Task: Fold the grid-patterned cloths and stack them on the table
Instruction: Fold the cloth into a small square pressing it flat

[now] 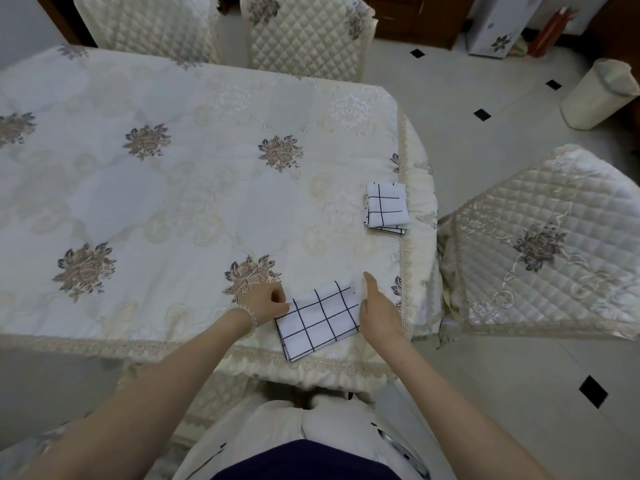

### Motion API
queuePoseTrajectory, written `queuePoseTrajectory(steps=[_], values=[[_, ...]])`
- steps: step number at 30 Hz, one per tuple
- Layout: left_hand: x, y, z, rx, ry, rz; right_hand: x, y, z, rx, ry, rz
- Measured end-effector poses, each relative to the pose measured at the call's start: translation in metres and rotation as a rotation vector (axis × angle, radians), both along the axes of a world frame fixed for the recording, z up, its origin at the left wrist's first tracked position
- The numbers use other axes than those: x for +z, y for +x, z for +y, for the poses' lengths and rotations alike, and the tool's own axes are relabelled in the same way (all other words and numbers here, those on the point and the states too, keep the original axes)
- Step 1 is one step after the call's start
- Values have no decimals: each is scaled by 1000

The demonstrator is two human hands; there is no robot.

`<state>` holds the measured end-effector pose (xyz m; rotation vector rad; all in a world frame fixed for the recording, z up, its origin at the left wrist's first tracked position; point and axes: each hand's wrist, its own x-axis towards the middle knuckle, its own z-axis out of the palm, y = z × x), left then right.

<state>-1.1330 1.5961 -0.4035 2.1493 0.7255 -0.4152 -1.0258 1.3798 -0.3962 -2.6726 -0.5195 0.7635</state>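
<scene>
— Where is the cloth being worked on?

— The folded grid cloth [320,318] lies flat on the bench [173,188], near its front edge, directly between the two hands. It shows several layers at its near corner.

— What is the left hand doing?

— The left hand [265,303] sits at the cloth's left edge. Its fingers [278,296] are curled in and seem to pinch that edge, though the exact contact is hard to read. A bead bracelet [244,315] circles the wrist.

— And the right?

— The right hand [375,311] stands on its side against the cloth's right edge, fingers straight and held together, thumb pointing away from the person. It holds nothing; it just touches the edge.

— Any other cloths?

— A small stack of folded grid cloths [386,209] rests well beyond the right fingers, at the right edge of the bench, apart from both hands. At least two layers show at its near edge.

— What surrounds the bench?

— A cream floral tablecloth [145,140] covers it. Quilted chair covers [540,244] sit to the right of the right fingers and at the far side. A pale bin [599,95] stands on the tiled floor [485,147] far off to the right.
</scene>
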Motion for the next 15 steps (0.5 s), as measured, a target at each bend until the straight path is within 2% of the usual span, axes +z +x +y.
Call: queuePoseTrajectory(steps=[5, 8, 10, 12, 15], values=[[0, -5, 5, 319, -122, -66, 1, -5, 2, 34, 170, -72], [-6, -7, 7, 706, -306, -127, -1, -7, 7, 56, 238, -105], [-9, -10, 0, 885, -439, -127, -4, -8, 9, 104, 288, -143], [-8, -12, -11, 952, -591, -154, -9, -9, 9, 244, 293, -213], [-3, -14, -24, 976, -715, -160, -18, -11, 8, 420, 293, -303]])
